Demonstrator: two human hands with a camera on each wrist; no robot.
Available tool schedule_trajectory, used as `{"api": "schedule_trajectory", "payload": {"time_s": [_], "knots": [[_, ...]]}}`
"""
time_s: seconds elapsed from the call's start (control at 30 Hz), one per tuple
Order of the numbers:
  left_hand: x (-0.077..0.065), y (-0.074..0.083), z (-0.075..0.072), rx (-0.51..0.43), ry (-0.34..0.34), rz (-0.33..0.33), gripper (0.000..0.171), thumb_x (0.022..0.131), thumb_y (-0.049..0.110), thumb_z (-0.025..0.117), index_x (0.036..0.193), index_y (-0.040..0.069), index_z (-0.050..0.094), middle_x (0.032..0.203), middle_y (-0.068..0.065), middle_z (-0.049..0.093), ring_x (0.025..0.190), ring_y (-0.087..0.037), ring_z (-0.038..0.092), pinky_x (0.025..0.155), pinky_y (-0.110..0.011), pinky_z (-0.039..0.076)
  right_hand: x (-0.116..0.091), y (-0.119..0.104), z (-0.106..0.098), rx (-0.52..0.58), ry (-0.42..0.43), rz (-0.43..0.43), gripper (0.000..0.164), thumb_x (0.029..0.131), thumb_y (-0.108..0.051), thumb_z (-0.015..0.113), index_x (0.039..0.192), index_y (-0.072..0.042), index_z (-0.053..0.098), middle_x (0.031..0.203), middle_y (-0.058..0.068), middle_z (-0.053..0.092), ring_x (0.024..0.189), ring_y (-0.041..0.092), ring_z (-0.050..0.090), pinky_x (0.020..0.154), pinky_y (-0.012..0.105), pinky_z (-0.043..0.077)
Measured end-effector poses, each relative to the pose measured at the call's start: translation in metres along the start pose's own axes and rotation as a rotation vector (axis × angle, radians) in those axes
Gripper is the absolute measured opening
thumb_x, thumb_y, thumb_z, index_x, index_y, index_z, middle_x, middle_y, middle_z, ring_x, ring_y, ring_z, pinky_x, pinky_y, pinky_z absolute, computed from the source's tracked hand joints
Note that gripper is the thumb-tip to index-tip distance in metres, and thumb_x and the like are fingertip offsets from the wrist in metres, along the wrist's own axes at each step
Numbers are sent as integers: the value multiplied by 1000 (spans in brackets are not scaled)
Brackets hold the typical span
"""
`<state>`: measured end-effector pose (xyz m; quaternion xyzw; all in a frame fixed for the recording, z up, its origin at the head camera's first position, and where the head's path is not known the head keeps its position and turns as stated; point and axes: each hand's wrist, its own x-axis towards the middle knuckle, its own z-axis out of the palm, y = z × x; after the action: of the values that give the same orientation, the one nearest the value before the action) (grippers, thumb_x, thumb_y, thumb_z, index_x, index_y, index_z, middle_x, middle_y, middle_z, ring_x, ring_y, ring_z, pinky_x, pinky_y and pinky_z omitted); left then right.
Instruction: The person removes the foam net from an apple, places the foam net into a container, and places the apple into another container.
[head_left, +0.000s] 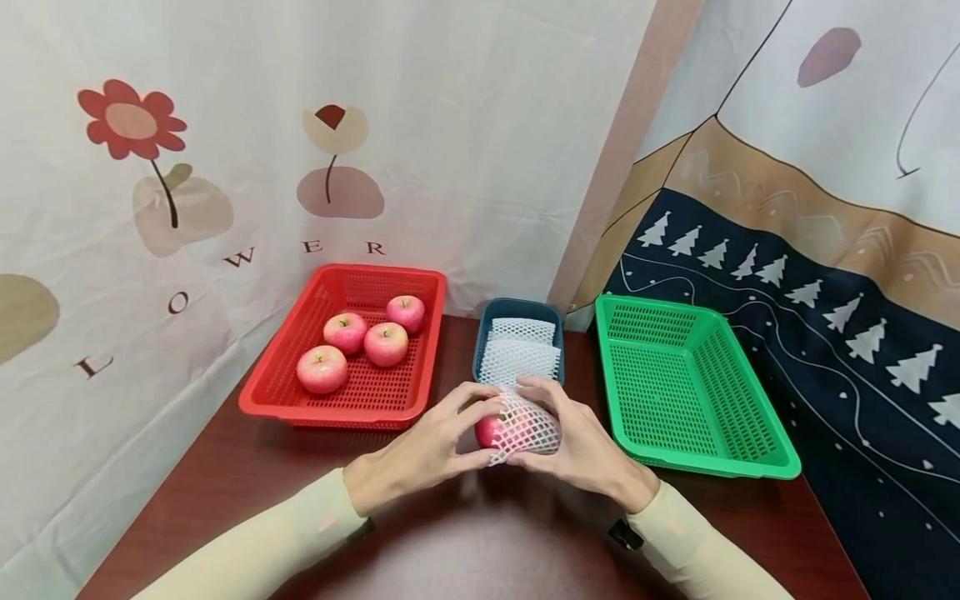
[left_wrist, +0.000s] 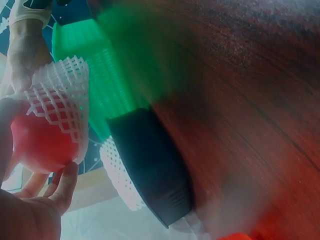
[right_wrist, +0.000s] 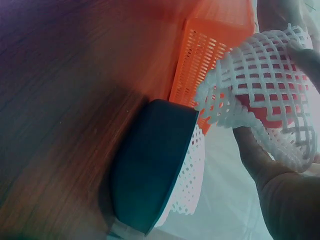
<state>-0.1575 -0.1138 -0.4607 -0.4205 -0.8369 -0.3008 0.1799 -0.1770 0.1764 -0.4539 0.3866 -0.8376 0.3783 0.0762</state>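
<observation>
Between both hands, above the table, is a red apple (head_left: 487,431) partly covered by a white foam net sleeve (head_left: 531,427). My left hand (head_left: 435,437) holds the apple's bare side, its fingers and thumb curled around it, as the left wrist view shows on the apple (left_wrist: 42,140). From the other side, my right hand (head_left: 588,442) grips the sleeve, with fingers at its top and thumb below. In the right wrist view the net (right_wrist: 267,75) wraps much of the apple, and its edge hangs loose on one side.
A red basket (head_left: 262,408) with several apples (head_left: 386,344) stands to the left. Behind the hands, a dark blue bin (head_left: 480,333) holds white foam nets (head_left: 521,358). To the right is a green basket (head_left: 697,383). Printed curtains (head_left: 465,125) hang behind the brown table (head_left: 480,550).
</observation>
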Motion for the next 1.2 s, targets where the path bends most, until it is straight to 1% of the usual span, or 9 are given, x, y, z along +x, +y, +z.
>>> {"api": "schedule_trajectory", "payload": {"time_s": [0.13,0.27,0.53,0.63,0.7,0.77,0.87,1.0,1.2], "knots": [[0,0,-1,-5,2,-16,66,97,22,97,156,16,67,160,-13,61,146,-27,67,119,-41,63,-1,2,-2,-44,23,-14,90,87,-31,106,161,-15,59,156,3,74,130,18,76,107,30,66],[0,-2,-1,-29,-2,-37,62,99,22,95,155,18,66,161,-12,59,146,-26,66,109,-34,65,-2,3,-5,-54,34,-29,80,88,-25,103,157,-14,64,150,3,78,123,17,77,100,30,66],[0,-5,-2,-37,16,-43,64,98,24,97,153,18,66,157,-12,60,140,-25,67,87,-18,61,0,1,-11,-57,14,-46,61,96,-16,96,151,-15,70,146,2,80,129,20,79,108,36,69],[1,-6,-3,-33,21,-36,63,98,23,96,153,19,66,157,-12,60,142,-25,68,96,-24,65,0,0,-14,-58,6,-28,54,98,-8,93,147,-15,72,143,1,81,130,20,80,109,39,69],[2,-7,-3,-24,25,-26,63,97,23,96,153,18,67,159,-14,61,144,-26,68,105,-32,67,0,-1,-16,-67,0,-16,51,98,-4,92,144,-15,73,141,2,82,129,21,81,108,41,70],[2,-7,-4,-10,31,-19,62,97,23,97,152,18,67,160,-14,63,148,-27,68,116,-41,65,0,-3,-18,-76,-12,-2,49,99,-2,91,142,-16,74,139,1,83,128,20,82,107,41,70],[1,-7,-5,10,39,-11,63,96,23,98,151,17,68,162,-15,65,149,-28,68,119,-44,64,1,-5,-21,-97,-26,18,47,100,-4,90,142,-17,74,137,1,84,123,17,83,104,39,71],[1,-9,-9,25,39,-18,65,96,25,98,153,18,68,161,-12,65,147,-27,66,119,-44,64,3,-7,-26,-142,-33,46,45,103,-7,88,146,-14,75,136,3,85,115,16,84,98,36,72],[0,-13,-14,35,20,-12,63,97,25,97,153,22,70,159,-9,63,145,-26,64,119,-45,63,6,-7,-36,-201,-79,119,42,102,-8,90,142,-11,81,130,7,88,109,19,86,95,37,73]]}}
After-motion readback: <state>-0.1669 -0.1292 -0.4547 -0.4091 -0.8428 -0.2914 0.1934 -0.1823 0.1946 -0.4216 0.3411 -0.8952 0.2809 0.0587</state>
